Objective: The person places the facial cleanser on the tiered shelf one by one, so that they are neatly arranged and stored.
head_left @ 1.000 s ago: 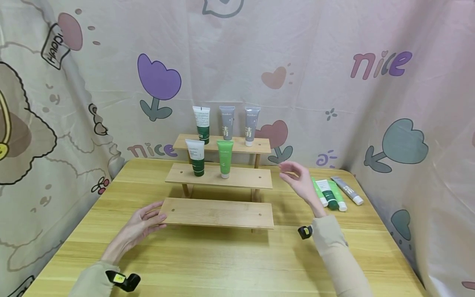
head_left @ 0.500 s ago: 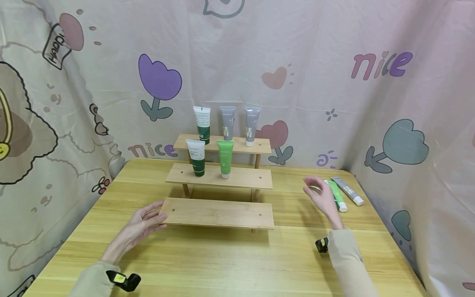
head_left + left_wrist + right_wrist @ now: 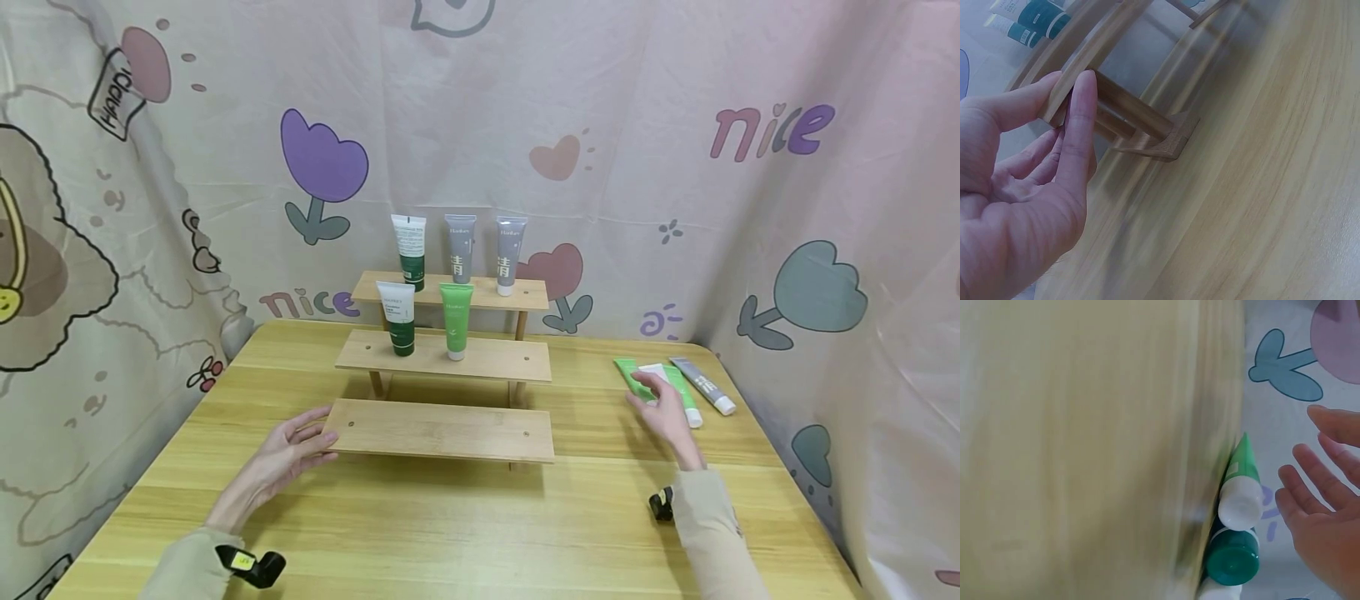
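My left hand (image 3: 279,454) pinches the left end of the lowest board of a three-step wooden display stand (image 3: 442,429); in the left wrist view the thumb lies on one face of the board (image 3: 1105,47), fingers on the other. My right hand (image 3: 667,417) hovers over a group of squeeze tubes lying at the table's right, its fingers loosely bent and holding nothing. Beneath and beside it are a light green tube (image 3: 683,395), a grey tube (image 3: 703,386) and a partly hidden white-and-green tube. In the right wrist view, a white-capped green tube (image 3: 1242,464) lies beside a dark green cap (image 3: 1233,557).
On the top step stand a white-and-green tube (image 3: 410,250) and two grey tubes (image 3: 461,246). The middle step bears another white-and-green tube (image 3: 398,317) and a light green tube (image 3: 456,321). A printed curtain (image 3: 630,167) hangs behind the wooden table (image 3: 450,533).
My right hand has moved from beside the stand rightward and down to the lying tubes. The left hand keeps its grip on the board.
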`<state>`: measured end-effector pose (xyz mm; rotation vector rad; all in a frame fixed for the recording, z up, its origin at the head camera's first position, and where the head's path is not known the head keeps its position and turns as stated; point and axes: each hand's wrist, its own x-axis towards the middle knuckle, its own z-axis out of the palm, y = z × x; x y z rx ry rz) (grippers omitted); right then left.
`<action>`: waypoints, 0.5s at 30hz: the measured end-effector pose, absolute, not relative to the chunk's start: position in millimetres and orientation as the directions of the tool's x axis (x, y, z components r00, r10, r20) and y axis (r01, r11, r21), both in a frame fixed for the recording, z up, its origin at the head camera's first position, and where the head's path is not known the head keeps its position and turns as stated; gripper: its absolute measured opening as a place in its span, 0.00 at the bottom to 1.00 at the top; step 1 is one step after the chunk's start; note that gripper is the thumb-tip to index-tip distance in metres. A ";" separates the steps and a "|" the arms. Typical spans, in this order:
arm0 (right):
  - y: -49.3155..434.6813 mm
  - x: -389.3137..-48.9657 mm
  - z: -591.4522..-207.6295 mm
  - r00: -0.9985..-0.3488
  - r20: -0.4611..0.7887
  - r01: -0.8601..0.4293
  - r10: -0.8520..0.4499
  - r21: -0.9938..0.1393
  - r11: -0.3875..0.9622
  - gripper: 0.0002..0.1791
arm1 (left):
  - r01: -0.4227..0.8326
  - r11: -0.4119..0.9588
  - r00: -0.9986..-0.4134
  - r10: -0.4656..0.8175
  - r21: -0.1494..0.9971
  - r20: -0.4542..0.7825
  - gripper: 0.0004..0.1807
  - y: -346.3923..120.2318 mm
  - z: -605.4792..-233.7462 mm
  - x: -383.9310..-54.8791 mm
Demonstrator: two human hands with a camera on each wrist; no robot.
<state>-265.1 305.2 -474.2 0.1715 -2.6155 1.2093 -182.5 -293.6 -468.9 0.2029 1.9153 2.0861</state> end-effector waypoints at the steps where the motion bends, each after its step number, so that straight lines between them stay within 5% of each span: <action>1: 306.2 -265.1 -474.8 -0.962 0.272 -0.205 0.001 -0.728 0.654 0.24 | -0.126 -0.067 -0.945 0.313 0.990 -0.099 0.41 -293.6 -469.0 -182.6; 15: 310.9 -263.0 -477.7 -0.977 0.213 -0.162 -0.019 -0.677 0.718 0.24 | -0.159 -0.020 -0.950 0.276 0.987 -0.148 0.43 -293.0 -467.0 -183.3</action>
